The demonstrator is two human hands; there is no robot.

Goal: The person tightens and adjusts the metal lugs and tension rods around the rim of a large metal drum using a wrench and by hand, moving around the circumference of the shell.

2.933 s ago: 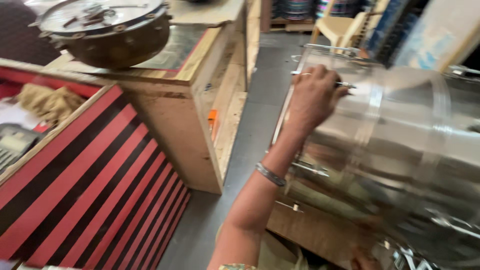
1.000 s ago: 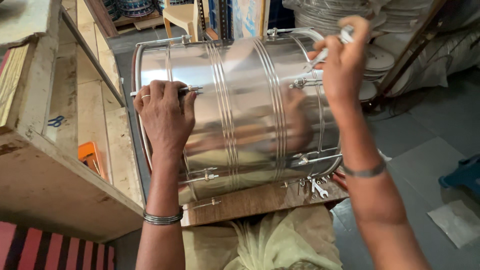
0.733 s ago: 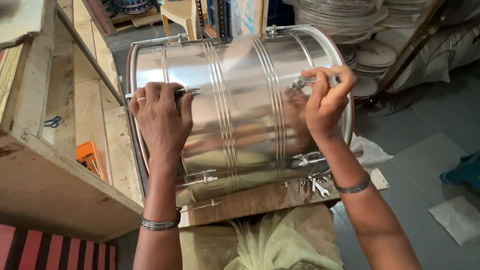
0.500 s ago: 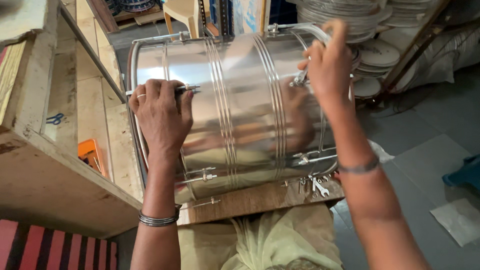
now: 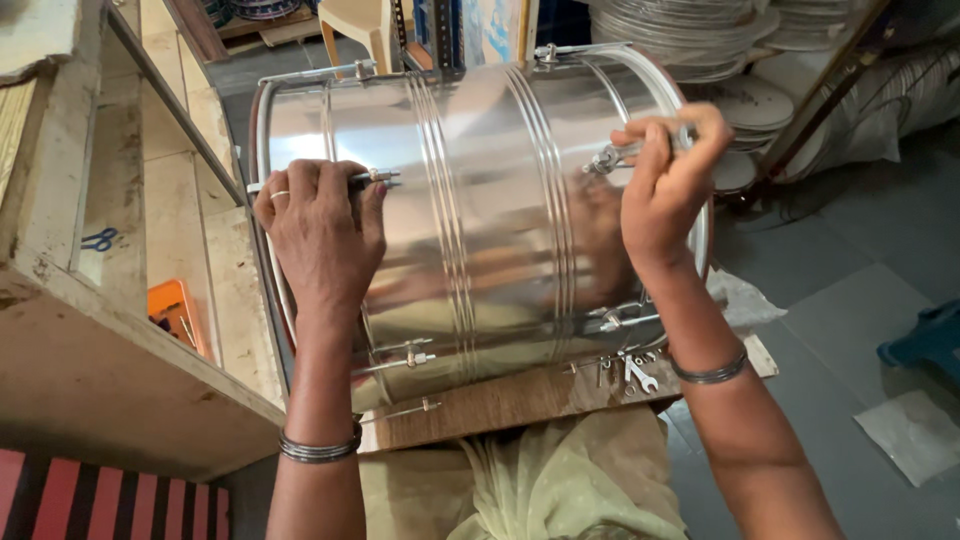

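Note:
A shiny steel drum shell [image 5: 480, 210] lies on its side across a wooden board [image 5: 520, 395] on my lap. My left hand [image 5: 320, 235] rests flat on the shell near its left rim, fingers curled over a tension rod [image 5: 375, 178]. Near the right rim, my right hand [image 5: 665, 180] pinches a small metal tool or rod at a lug [image 5: 605, 158]. Both wrists wear metal bangles. Loose bolts and a small spanner [image 5: 635, 370] lie on the board under the drum.
A wooden shelf unit [image 5: 90, 300] stands close on the left, with blue scissors [image 5: 98, 238] and an orange box [image 5: 175, 310] inside. Stacked metal rings [image 5: 700, 30] sit behind on the right. Grey floor tiles and a paper scrap [image 5: 905, 435] lie to the right.
The view swung from the shelf side to straight over the drum. My right hand rose and dropped repeatedly at the right rim lug; my left hand stayed on the shell.

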